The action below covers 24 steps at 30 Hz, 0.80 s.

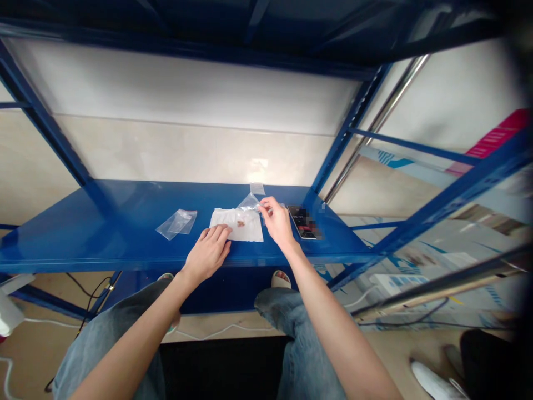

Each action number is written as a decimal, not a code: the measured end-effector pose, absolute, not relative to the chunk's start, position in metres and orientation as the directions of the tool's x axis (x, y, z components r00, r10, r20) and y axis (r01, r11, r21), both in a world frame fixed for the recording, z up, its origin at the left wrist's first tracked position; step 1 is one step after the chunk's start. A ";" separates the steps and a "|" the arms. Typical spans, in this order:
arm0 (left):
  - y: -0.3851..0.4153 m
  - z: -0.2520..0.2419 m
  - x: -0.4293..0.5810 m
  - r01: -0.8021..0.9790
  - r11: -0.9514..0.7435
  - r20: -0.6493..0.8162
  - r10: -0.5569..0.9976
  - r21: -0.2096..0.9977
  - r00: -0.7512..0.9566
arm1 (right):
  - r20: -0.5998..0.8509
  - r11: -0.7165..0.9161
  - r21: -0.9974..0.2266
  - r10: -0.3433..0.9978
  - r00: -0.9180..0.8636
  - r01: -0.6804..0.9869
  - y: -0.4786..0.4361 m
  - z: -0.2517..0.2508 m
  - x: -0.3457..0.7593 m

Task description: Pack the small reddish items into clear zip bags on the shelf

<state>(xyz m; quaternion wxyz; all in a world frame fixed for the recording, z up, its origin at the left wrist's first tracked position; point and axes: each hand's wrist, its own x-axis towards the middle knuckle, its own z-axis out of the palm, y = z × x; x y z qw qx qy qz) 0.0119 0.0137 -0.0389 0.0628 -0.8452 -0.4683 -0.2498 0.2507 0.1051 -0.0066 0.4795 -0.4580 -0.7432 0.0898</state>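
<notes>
So, what are the hands doing?

Left hand (207, 253) lies flat and open, its fingertips pressing on a white paper sheet (245, 230). Right hand (277, 223) is in a narrow pinch, holding the corner of a clear plastic bag (249, 203).

And the small stuff?

Brown crumbs (240, 223) sit near the middle of the sheet, just below the bag.

Anything further along?

A second clear bag (177, 224) lies left of the sheet on a blue metal shelf (83, 239). A phone (303, 222), its screen blurred, lies just beside the right hand. Beyond them rises a pale tiled wall (187, 153).
</notes>
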 end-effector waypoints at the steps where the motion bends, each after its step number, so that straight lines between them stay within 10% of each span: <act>1: 0.014 -0.040 0.012 0.824 -0.555 0.478 0.759 0.120 0.442 | 0.637 0.580 -0.555 0.758 -0.144 0.597 0.105 -0.006 0.250; 24: 0.015 -0.042 0.014 0.834 -0.543 0.440 0.775 0.098 0.454 | 0.696 0.713 -0.355 0.634 -0.338 0.605 0.104 0.001 0.229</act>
